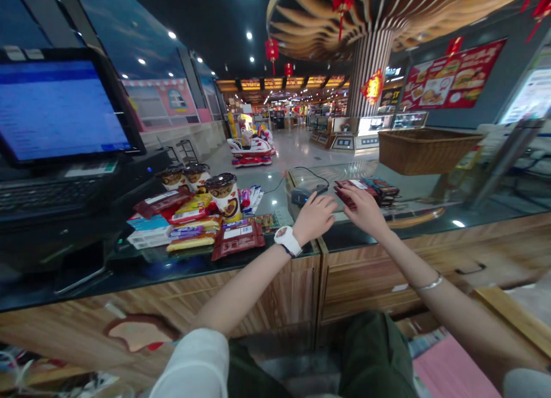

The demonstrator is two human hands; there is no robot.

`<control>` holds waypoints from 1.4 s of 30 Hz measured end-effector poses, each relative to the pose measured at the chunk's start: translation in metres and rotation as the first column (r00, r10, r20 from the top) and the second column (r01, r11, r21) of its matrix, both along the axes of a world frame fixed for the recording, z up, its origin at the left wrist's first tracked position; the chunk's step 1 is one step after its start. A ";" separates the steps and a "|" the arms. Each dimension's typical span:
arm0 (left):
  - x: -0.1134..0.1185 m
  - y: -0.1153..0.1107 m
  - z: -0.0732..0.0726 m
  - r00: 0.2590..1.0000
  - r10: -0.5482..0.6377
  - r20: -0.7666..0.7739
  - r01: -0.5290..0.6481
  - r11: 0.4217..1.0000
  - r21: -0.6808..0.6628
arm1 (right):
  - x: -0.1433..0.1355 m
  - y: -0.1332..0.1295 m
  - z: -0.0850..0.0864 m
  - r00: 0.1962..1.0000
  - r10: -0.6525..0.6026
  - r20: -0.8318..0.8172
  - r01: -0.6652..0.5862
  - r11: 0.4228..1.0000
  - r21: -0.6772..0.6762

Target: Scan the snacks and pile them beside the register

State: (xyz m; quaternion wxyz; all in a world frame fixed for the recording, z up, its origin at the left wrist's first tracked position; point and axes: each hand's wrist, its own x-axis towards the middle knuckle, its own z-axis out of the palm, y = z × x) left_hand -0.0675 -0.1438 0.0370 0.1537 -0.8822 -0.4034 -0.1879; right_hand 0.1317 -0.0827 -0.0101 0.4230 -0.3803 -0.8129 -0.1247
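Note:
My left hand (315, 215), with a white watch on its wrist, is over the glass counter beside a dark scanner (301, 196). Its fingers are apart, and nothing shows in them. My right hand (364, 208) has its fingers spread, the tips touching or just over a dark red packet (349, 192) at the near end of a small pile of packets (381, 186). To the left lie stacked snack packets (196, 223), a brown packet with a white label (239, 237) and brown lidded cups (226, 197).
A monitor (64, 108) and keyboard (51, 194) stand at the left, near a dark phone-like object (81, 266). A wicker basket (426, 151) is at the right on the counter. Wooden drawers (370, 283) lie under its front edge.

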 end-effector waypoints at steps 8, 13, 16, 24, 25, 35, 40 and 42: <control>0.046 0.057 0.000 0.998 0.014 0.057 -0.015 1.000 0.021 | 0.032 0.039 -0.008 0.988 -0.154 -0.027 0.153 0.988 -0.012; 0.063 0.087 -0.011 0.989 0.051 0.141 -0.051 0.999 -0.003 | 0.043 0.051 -0.016 0.978 -0.192 -0.086 0.187 0.980 -0.061; 0.065 0.097 -0.019 0.980 0.047 0.195 -0.045 0.999 -0.019 | 0.047 0.053 -0.022 0.974 -0.196 -0.115 0.187 0.979 -0.084; 0.055 0.102 -0.027 0.974 0.078 0.214 -0.048 0.988 -0.146 | 0.037 0.050 -0.028 0.969 -0.245 0.016 0.245 0.964 -0.103; 0.055 0.101 -0.026 0.973 0.082 0.214 -0.049 0.987 -0.156 | 0.036 0.050 -0.028 0.969 -0.247 0.028 0.248 0.963 -0.108; 0.055 0.101 -0.023 0.964 0.085 0.252 -0.050 0.989 -0.141 | 0.032 0.045 -0.018 0.968 -0.240 -0.068 0.230 0.965 -0.127; 0.054 0.103 -0.022 0.965 0.046 0.257 -0.023 0.996 -0.092 | 0.033 0.045 -0.016 0.965 -0.250 -0.075 0.241 0.964 -0.112; 0.054 0.102 -0.021 0.968 0.042 0.246 -0.023 0.996 -0.081 | 0.033 0.046 -0.017 0.966 -0.251 -0.065 0.243 0.964 -0.111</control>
